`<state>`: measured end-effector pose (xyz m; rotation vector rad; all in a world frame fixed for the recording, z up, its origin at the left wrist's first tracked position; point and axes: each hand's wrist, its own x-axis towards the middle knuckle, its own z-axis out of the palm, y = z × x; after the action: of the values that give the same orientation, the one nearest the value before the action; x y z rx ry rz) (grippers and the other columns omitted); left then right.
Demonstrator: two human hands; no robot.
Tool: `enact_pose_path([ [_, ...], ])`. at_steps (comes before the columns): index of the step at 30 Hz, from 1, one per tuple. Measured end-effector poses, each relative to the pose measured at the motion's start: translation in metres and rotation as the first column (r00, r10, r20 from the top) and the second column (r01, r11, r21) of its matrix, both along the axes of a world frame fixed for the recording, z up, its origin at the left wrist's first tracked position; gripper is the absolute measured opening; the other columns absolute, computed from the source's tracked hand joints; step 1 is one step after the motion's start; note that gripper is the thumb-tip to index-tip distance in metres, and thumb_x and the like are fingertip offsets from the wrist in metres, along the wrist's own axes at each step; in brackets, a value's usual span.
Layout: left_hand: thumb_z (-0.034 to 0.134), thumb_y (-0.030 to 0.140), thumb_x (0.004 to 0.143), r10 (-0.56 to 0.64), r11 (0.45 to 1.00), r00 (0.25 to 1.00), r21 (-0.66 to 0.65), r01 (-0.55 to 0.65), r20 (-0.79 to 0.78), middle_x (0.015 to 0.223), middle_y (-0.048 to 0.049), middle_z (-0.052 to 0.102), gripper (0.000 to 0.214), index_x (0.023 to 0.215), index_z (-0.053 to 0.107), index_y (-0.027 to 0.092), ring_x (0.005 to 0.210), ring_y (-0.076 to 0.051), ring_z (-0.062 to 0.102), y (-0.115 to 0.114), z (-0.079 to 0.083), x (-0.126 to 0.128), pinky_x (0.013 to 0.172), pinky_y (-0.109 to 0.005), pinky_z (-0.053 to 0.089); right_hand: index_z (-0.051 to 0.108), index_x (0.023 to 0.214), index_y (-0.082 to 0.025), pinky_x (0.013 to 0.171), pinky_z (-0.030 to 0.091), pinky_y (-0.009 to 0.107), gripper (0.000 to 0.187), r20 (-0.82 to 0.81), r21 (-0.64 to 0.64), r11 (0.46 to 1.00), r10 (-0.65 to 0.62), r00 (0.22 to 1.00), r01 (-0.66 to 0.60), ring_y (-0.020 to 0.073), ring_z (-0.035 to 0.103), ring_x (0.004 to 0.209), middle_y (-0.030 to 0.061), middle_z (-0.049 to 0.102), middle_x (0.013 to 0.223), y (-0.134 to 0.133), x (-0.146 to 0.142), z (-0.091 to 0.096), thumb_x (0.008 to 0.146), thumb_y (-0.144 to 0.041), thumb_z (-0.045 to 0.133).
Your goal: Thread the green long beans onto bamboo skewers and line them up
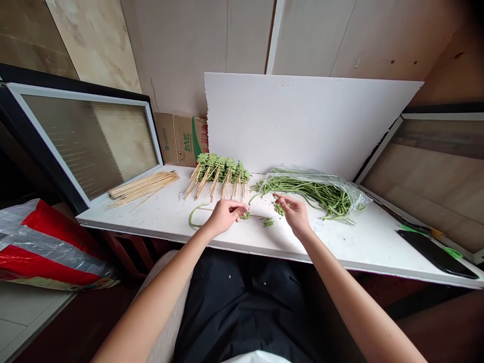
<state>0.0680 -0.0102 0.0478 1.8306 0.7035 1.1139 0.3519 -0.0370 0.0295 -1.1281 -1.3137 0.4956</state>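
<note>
My left hand (226, 216) is closed in a pinch over the front of the white table; what its fingertips hold, if anything, is too small to make out. A thin bamboo skewer (257, 216) runs beneath or through that hand; I cannot tell which. Short green bean pieces (245, 215) show beside its fingers, and a long bean (191, 218) curls to its left. My right hand (296, 216) has thumb and fingers drawn together, their contents unclear. Near it are a small heap of cut beans (279, 208) and a few cut pieces (268, 222).
Filled bean skewers (221, 171) are stacked behind my left hand. Bare skewers (143, 186) lie to the left, a carton (177, 138) behind. Long beans (313, 191) in a clear bag lie right. A black phone (436, 252) sits by the right edge; a white board (302, 121) stands behind.
</note>
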Motion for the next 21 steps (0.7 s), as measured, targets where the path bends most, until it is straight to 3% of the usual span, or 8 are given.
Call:
enact_pose_path([
  [3, 0.076, 0.046, 0.092, -0.01, 1.0, 1.0, 0.001, 0.01, -0.024, 0.093, -0.0126, 0.081, 0.034, 0.094, 0.085, 0.013, 0.056, -0.012, 0.059, 0.003, -0.007, 0.0, 0.059, -0.028, 0.053, 0.084, 0.117, -0.022, 0.091, 0.06, 0.048, 0.052, 0.081, -0.083, 0.996, 0.052, 0.995, -0.045, 0.0305, 0.077, 0.101, 0.0135, 0.083, 0.113, 0.007, 0.002, -0.015, 0.087, -0.063, 0.078],
  [6, 0.077, 0.048, 0.091, -0.019, 1.0, 0.998, -0.002, 0.019, -0.052, 0.092, -0.0126, 0.081, 0.036, 0.093, 0.085, 0.013, 0.058, -0.013, 0.06, 0.007, -0.011, -0.002, 0.06, -0.028, 0.054, 0.085, 0.109, -0.021, 0.088, 0.061, 0.047, 0.045, 0.178, -0.11, 0.993, 0.052, 0.983, -0.033, 0.0313, 0.077, 0.1, 0.014, 0.083, 0.112, 0.013, 0.008, -0.026, 0.085, -0.059, 0.081],
  [9, 0.078, 0.049, 0.091, -0.025, 1.0, 0.997, -0.004, 0.025, -0.076, 0.092, -0.0123, 0.081, 0.036, 0.094, 0.085, 0.014, 0.059, -0.013, 0.06, 0.009, -0.013, -0.003, 0.062, -0.028, 0.055, 0.086, 0.095, -0.022, 0.081, 0.059, 0.046, 0.038, 0.389, -0.044, 0.999, 0.004, 0.921, 0.014, 0.0316, 0.074, 0.095, 0.0128, 0.083, 0.099, 0.015, 0.012, -0.033, 0.088, -0.059, 0.079],
  [13, 0.079, 0.049, 0.091, -0.032, 0.999, 0.995, -0.023, 0.03, -0.098, 0.093, -0.012, 0.081, 0.037, 0.097, 0.086, 0.014, 0.061, -0.014, 0.062, 0.01, -0.015, -0.002, 0.064, -0.029, 0.056, 0.086, 0.09, -0.023, 0.084, 0.055, 0.048, 0.031, 0.636, 0.092, 0.995, -0.085, 0.767, 0.034, 0.0318, 0.063, 0.096, 0.012, 0.078, 0.088, 0.012, 0.01, -0.04, 0.097, -0.05, 0.071],
  [17, 0.076, 0.046, 0.094, -0.032, 0.999, 0.991, 0.0, 0.032, -0.129, 0.099, -0.0128, 0.081, 0.034, 0.1, 0.086, 0.014, 0.067, -0.015, 0.065, 0.01, -0.016, -0.001, 0.069, -0.03, 0.058, 0.086, 0.089, -0.023, 0.086, 0.053, 0.047, 0.023, 0.728, 0.142, 0.99, -0.107, 0.677, 0.004, 0.0294, 0.057, 0.091, 0.0113, 0.075, 0.084, 0.011, 0.009, -0.046, 0.099, -0.038, 0.072],
  [21, 0.074, 0.032, 0.095, 0.023, 0.994, 0.98, 0.11, -0.001, -0.196, 0.118, -0.0138, 0.077, 0.025, 0.112, 0.085, 0.017, 0.096, -0.021, 0.073, 0.007, -0.014, -0.002, 0.092, -0.035, 0.06, 0.087, 0.094, -0.024, 0.085, 0.051, 0.047, 0.022, 0.746, 0.151, 0.988, -0.096, 0.659, -0.026, 0.0298, 0.057, 0.092, 0.0116, 0.076, 0.089, 0.014, 0.013, -0.045, 0.101, -0.033, 0.068],
])
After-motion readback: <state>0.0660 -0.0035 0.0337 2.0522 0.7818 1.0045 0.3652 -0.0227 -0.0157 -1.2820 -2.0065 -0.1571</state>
